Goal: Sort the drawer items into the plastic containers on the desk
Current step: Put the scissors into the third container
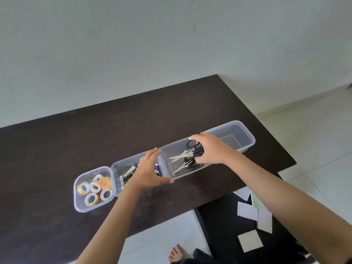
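I see my right hand point(211, 149) curled on the black handles of the scissors point(187, 152) in the third container point(182, 159); blades point left. My left hand point(150, 172) hovers open and empty beside it.

Dark desk point(76, 149), pale wall point(133, 44), tiled floor point(323, 140)

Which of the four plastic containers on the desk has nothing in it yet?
The rightmost container, at the far end of the row, beyond the right hand. The others hold tape rolls, batteries and scissors.
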{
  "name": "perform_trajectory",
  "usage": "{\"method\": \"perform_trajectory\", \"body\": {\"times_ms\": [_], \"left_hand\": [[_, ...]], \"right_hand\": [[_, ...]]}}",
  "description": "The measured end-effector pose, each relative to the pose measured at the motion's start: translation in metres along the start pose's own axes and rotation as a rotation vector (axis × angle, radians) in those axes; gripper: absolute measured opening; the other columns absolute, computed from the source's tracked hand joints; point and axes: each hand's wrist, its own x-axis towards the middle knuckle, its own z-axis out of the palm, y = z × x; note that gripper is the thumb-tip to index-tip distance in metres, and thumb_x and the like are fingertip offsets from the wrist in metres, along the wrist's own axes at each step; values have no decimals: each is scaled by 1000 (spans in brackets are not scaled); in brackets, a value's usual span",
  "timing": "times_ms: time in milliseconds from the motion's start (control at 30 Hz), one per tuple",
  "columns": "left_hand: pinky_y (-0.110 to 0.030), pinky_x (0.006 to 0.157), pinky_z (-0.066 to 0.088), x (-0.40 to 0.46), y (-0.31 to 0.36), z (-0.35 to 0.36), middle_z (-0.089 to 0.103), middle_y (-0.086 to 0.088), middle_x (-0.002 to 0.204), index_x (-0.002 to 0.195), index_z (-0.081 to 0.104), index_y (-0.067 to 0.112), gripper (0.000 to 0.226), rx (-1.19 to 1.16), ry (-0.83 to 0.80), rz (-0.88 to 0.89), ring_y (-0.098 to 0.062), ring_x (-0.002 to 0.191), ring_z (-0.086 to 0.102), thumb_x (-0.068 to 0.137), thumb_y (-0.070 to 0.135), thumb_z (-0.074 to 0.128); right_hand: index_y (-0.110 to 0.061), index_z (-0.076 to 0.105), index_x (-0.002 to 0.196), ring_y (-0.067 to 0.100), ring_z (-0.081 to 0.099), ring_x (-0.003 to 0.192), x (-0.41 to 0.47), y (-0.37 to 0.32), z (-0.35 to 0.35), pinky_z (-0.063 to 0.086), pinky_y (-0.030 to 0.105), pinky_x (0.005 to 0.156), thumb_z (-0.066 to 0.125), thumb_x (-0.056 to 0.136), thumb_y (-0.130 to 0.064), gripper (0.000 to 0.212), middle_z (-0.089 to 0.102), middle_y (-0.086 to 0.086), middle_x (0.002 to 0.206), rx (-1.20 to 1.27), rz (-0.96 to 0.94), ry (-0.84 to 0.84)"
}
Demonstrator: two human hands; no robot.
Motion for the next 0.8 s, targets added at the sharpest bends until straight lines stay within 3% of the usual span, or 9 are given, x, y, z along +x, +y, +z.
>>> {"method": "perform_trajectory", "body": {"times_ms": [100, 233, 400, 500, 633, 700, 800], "left_hand": [[-36, 117, 23, 1, -1, 6, 18, 2, 156, 149, 24, 16, 119, -25, -3, -25, -19, 144, 18, 54, 53, 86], [-31, 116, 20, -1, 1, 8, 14, 3, 158, 150, 19, 14, 120, -53, -1, -20, -16, 145, 14, 57, 51, 85], [-33, 118, 17, -2, -2, 9, 11, 6, 159, 151, 16, 17, 120, -38, -9, -21, -15, 147, 11, 59, 55, 82], [-44, 120, 12, -2, -2, 9, 9, 5, 160, 152, 15, 17, 118, -3, -12, -22, -17, 147, 10, 62, 55, 81], [-47, 119, -1, -5, 1, 12, 7, 0, 160, 151, 15, 17, 109, 119, 10, -9, -23, 148, 8, 69, 58, 73], [-48, 118, 2, -11, 6, 16, 9, -3, 160, 151, 18, 18, 99, 182, 52, 6, -29, 146, 11, 74, 55, 70], [-50, 116, 22, -25, 19, 29, 17, -6, 158, 147, 29, 19, 84, 158, 151, 61, -33, 141, 21, 79, 47, 69]], "right_hand": [[-19, 43, 137, 19, 51, 116, 18, -4, 14, 46, 31, 92, 71, 71, -20, 72, 44, 1, 133, -54, -8, -102], [-16, 47, 132, 24, 52, 111, 31, -2, 34, 46, 30, 86, 72, 71, -18, 66, 48, 4, 121, -177, -20, -194], [-18, 33, 146, 21, 41, 129, 33, 9, 47, 39, 33, 104, 75, 76, -26, 82, 40, 3, 141, -146, -4, -204], [-20, 36, 145, 17, 40, 132, 28, 11, 43, 37, 31, 107, 72, 81, -25, 74, 39, -1, 146, -82, -47, -132], [-21, 45, 140, 13, 48, 125, 10, 15, 32, 40, 28, 103, 67, 86, -25, 58, 47, -4, 140, 34, -73, 3], [-21, 51, 135, 12, 48, 123, -4, 21, 27, 39, 25, 101, 65, 87, -25, 50, 51, -4, 136, 55, -92, 86], [-19, 60, 126, 11, 52, 116, -32, 31, 21, 42, 27, 98, 65, 87, -25, 40, 60, -3, 125, 64, -135, 187]]}}
